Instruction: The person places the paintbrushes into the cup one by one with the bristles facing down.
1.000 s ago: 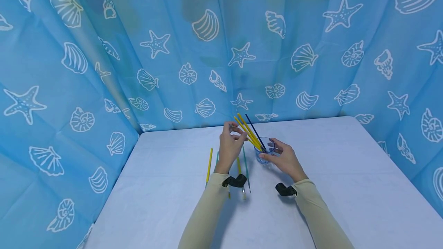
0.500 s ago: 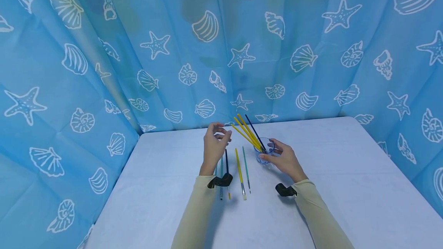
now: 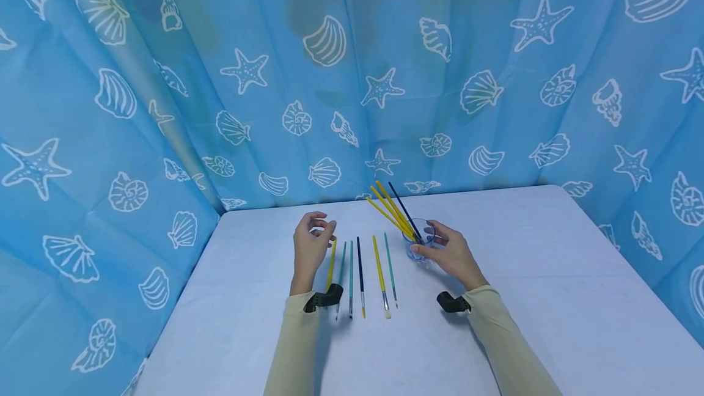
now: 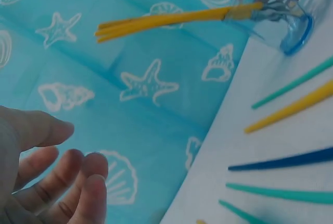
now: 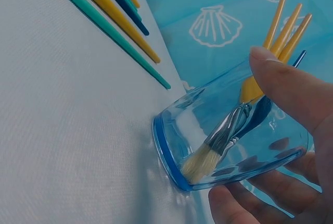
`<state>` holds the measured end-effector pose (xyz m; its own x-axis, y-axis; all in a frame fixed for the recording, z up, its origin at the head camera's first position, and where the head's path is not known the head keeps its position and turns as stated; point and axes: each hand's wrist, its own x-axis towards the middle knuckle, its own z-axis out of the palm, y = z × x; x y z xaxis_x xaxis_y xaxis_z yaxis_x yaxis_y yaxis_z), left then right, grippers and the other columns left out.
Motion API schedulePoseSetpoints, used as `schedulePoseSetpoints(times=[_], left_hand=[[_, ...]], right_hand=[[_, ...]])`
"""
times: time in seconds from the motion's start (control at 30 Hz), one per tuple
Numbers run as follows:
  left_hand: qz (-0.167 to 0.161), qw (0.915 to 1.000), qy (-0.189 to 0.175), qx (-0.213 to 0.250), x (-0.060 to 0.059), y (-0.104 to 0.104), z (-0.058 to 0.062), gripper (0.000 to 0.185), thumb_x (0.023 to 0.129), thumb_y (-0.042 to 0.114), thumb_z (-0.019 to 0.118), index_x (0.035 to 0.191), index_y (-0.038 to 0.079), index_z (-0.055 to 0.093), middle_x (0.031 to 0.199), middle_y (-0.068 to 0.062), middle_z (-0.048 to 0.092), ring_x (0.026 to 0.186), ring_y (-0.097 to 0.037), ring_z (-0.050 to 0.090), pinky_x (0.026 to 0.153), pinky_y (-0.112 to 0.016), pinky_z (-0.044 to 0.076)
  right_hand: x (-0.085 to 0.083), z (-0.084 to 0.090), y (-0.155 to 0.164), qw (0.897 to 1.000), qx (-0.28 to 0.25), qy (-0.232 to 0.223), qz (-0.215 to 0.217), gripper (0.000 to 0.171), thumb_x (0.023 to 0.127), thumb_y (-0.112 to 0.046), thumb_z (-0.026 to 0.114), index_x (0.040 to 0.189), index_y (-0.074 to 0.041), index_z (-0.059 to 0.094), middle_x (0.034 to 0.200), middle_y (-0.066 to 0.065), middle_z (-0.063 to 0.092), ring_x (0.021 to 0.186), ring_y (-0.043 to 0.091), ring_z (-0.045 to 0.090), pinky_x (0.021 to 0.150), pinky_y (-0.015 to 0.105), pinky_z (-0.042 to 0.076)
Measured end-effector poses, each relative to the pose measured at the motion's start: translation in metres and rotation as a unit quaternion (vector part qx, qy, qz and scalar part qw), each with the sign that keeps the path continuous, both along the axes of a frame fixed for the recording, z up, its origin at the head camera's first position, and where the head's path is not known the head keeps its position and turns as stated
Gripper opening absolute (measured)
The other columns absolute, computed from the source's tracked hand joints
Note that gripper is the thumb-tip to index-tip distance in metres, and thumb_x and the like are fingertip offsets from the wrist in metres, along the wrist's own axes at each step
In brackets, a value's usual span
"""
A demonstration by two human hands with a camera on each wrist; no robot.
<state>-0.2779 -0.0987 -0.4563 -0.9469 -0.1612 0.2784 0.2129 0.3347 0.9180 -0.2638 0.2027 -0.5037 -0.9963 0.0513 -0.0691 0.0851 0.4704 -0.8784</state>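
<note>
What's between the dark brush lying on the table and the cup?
Two brushes lie there: a yellow brush and a teal brush. The head view shows them between the dark brush and the cup.

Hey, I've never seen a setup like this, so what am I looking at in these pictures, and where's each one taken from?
There's no robot here, just a person's two bare hands, filmed by three cameras. The wide picture comes from a camera on the head, looking forward and down. The two close-ups come from a camera on each wrist.

The right hand has a clear blue cup in its grip. Inside stand three yellow brushes and one dark brush.

The left hand holds nothing; its fingers are loosely curled. Near it, six paintbrushes lie in a row on the white table: two yellow, three green, one dark. Behind is a blue curtain printed with seashells and starfish.
</note>
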Motion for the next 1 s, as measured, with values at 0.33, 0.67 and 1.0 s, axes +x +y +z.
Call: schedulePoseSetpoints(times=[0.33,0.67,1.0], left_hand=[[0.031,0.9972,-0.053,-0.042,0.000,-0.017,-0.010,0.032,0.098,0.021,0.069,0.124,0.003,0.065,0.102,-0.016,0.070,0.072,-0.017,0.071,0.065,-0.031,0.062],[0.046,0.9827,-0.138,-0.114,0.001,-0.024,-0.019,0.032,0.098,0.024,0.070,0.123,0.005,0.065,0.100,-0.013,0.070,0.070,-0.018,0.068,0.063,-0.028,0.056],[0.036,0.9488,-0.240,-0.202,0.000,-0.021,-0.030,0.033,0.096,0.027,0.072,0.119,0.004,0.066,0.101,-0.012,0.070,0.076,-0.019,0.066,0.063,-0.028,0.049]], right_hand=[[0.001,0.001,0.001,1.000,-0.006,0.005,0.004,0.090,0.087,-0.039,0.083,0.160,-0.015,0.037,0.158,0.017,0.049,0.144,0.043,0.049,0.115,0.057,0.045],[-0.001,-0.001,0.000,1.000,-0.003,0.000,0.003,0.089,0.087,-0.039,0.082,0.161,-0.015,0.037,0.158,0.017,0.049,0.145,0.042,0.048,0.116,0.058,0.044],[-0.001,0.000,0.001,1.000,0.001,0.005,0.001,0.089,0.087,-0.038,0.082,0.160,-0.015,0.037,0.158,0.018,0.049,0.144,0.043,0.049,0.115,0.058,0.045]])
